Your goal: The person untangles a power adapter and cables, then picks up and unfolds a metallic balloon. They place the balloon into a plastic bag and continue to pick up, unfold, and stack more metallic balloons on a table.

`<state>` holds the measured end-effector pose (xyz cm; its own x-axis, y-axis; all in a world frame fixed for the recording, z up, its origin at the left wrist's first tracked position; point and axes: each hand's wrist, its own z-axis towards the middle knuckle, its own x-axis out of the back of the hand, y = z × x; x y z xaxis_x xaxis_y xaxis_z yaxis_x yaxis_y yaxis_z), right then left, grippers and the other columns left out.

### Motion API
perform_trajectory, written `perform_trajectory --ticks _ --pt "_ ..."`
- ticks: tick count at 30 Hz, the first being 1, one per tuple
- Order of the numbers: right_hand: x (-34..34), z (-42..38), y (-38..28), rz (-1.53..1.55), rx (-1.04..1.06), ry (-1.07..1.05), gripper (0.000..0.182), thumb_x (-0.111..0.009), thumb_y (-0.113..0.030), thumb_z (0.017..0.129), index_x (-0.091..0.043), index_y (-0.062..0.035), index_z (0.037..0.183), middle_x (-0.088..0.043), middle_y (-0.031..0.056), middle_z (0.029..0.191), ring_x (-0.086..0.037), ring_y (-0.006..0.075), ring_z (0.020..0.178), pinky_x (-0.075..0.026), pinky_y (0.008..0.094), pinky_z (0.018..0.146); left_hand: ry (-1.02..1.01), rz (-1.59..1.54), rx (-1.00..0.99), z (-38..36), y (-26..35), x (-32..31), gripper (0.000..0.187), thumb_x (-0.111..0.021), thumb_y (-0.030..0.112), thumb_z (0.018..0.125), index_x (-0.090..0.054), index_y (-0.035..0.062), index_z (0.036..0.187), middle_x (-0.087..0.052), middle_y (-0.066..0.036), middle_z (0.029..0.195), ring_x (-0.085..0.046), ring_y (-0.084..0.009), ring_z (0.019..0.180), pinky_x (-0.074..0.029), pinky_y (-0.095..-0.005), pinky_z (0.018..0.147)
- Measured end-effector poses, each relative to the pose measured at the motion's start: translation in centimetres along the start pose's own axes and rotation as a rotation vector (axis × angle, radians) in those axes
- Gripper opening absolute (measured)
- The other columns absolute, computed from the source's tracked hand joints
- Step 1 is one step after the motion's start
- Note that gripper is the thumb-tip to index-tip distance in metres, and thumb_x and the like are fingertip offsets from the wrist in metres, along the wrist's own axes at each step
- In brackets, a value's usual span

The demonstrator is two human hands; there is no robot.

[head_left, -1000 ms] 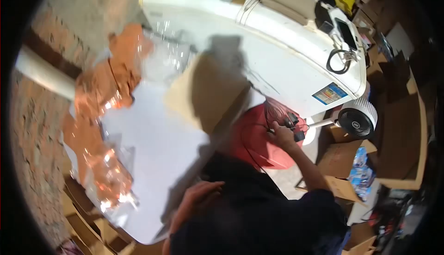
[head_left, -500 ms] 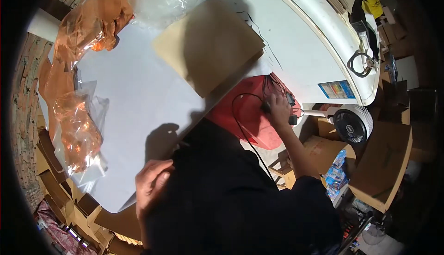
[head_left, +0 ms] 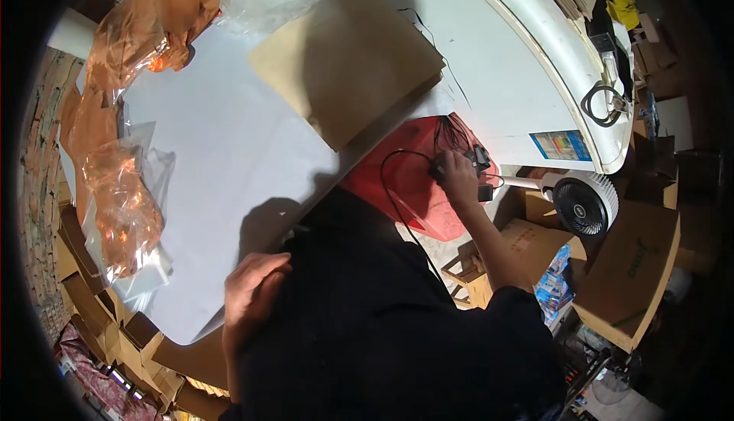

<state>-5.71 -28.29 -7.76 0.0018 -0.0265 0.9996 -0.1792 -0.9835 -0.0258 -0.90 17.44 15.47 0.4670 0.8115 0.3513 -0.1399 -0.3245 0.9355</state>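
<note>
My right hand (head_left: 461,179) reaches down to a red plastic stool (head_left: 417,180), its fingers closed on a black plug (head_left: 436,169) whose exact form is partly hidden. From there a black cable (head_left: 384,180) loops left and runs down past my body. Dark adapter blocks (head_left: 481,157) and a bundle of thin black wires (head_left: 449,132) lie beside the fingers. At the near edge of the white table (head_left: 206,161), my left hand (head_left: 254,287) hovers by my dark clothing with loosely bent fingers, nothing visible in it.
A stack of brown card sheets (head_left: 359,54) lies on the table. Orange and clear plastic wrapping (head_left: 122,199) covers its left side. To the right stand a white-and-black fan (head_left: 579,205), cardboard boxes (head_left: 628,268) and a large white appliance-like body (head_left: 520,62) with a blue label.
My right hand has shifted slightly up and left among the wires, with the plug. My left hand has turned a little, its fingers pointing more to the right. The view has shifted slightly.
</note>
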Motion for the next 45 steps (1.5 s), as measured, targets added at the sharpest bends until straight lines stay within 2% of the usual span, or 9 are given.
perform_trajectory --ticks 5,11,20,25,28,30,35,40,45 --pt "1.0 -0.9 -0.2 -0.035 0.048 0.153 0.071 -0.072 -0.017 0.073 -0.045 -0.0078 0.138 -0.052 0.015 0.126 -0.051 0.0347 0.118 -0.046 0.043 0.094 0.002 0.048 -0.051 0.4 -0.3 -0.2 0.034 -0.062 -0.01 0.082 -0.065 0.0038 0.114 -0.068 -0.012 0.09 -0.065 -0.0236 0.082 -0.051 -0.0316 0.072" --pt "0.5 -1.7 1.6 -0.103 0.302 0.07 0.058 -0.06 -0.017 0.082 -0.046 -0.0079 0.138 -0.05 0.013 0.13 -0.049 0.0344 0.12 -0.042 0.0438 0.099 -0.01 0.047 -0.058 0.7 -0.3 -0.6 0.032 -0.063 -0.008 0.083 -0.064 0.0031 0.113 -0.068 -0.011 0.09 -0.065 -0.0239 0.082 -0.051 -0.0321 0.072" --pt "-1.4 -1.1 0.4 -0.289 -0.015 0.109 0.05 -0.059 -0.023 0.086 -0.049 -0.0188 0.134 -0.049 0.009 0.135 -0.044 0.0294 0.126 -0.041 0.0486 0.09 -0.137 -0.057 -0.147 2.4 1.6 0.0 0.025 -0.066 0.0 0.085 -0.065 0.0003 0.11 -0.069 -0.012 0.094 -0.066 -0.0251 0.085 -0.052 -0.0335 0.076" --pt "-1.9 -1.2 1.3 -0.193 0.027 0.18 0.049 -0.059 -0.018 0.084 -0.051 -0.0181 0.132 -0.048 0.0099 0.137 -0.043 0.0314 0.13 -0.041 0.0478 0.093 -0.47 -0.541 -0.506 5.3 8.0 1.4 0.023 -0.067 0.009 0.086 -0.068 0.0008 0.107 -0.067 -0.018 0.095 -0.067 -0.0292 0.083 -0.052 -0.035 0.073" --pt "-0.7 -1.4 0.9 -0.011 0.068 0.249 0.05 -0.059 -0.011 0.08 -0.054 -0.0146 0.129 -0.046 0.0137 0.139 -0.042 0.0349 0.131 -0.039 0.0482 0.1 -0.487 -0.84 -0.679 5.9 10.6 0.6 0.011 -0.066 0.01 0.09 -0.068 0.0015 0.097 -0.059 -0.022 0.098 -0.062 -0.0294 0.071 -0.053 -0.0389 0.063" --pt "1.9 -1.3 -0.4 0.081 0.115 0.169 0.061 -0.071 -0.017 0.076 -0.051 -0.0098 0.133 -0.044 0.0159 0.141 -0.041 0.0384 0.131 -0.036 0.048 0.106 -0.382 -0.894 -0.794 6.0 12.5 -0.1 0.019 -0.07 0.009 0.088 -0.072 0.0052 0.106 -0.052 -0.018 0.113 -0.06 -0.0241 0.075 -0.052 -0.0341 0.064" --pt "3.8 -1.9 -4.3 0.15 0.223 0.069 0.057 -0.062 -0.011 0.079 -0.047 -0.0055 0.134 -0.045 0.0183 0.138 -0.038 0.0391 0.132 -0.034 0.0496 0.106 0.113 -1.175 -0.838 4.9 15.3 -1.6 0.021 -0.077 0.004 0.08 -0.073 0.0011 0.101 -0.051 -0.017 0.097 -0.05 -0.0157 0.06 -0.042 -0.0224 0.052" --pt "2.6 -4.1 -2.4 0.03 0.287 -0.2 0.066 -0.07 -0.027 0.072 -0.05 -0.0055 0.131 -0.044 0.0191 0.138 -0.037 0.0386 0.132 -0.034 0.0525 0.101 0.411 -1.193 -0.892 4.8 17.3 1.0 0.012 -0.082 0.003 0.072 -0.077 0.0032 0.083 -0.052 -0.018 0.087 -0.048 -0.0148 0.056 -0.041 -0.0224 0.051" --pt "4.8 -4.4 -0.1 0.008 0.371 -0.184 0.075 -0.076 -0.02 0.063 -0.047 -0.008 0.132 -0.044 0.0183 0.136 -0.037 0.0403 0.131 -0.035 0.0533 0.1 0.522 -1.244 -0.764 2.4 18.2 3.8 0.009 -0.084 0.005 0.07 -0.078 0.0052 0.076 -0.053 -0.018 0.083 -0.048 -0.0163 0.055 -0.041 -0.0249 0.053"
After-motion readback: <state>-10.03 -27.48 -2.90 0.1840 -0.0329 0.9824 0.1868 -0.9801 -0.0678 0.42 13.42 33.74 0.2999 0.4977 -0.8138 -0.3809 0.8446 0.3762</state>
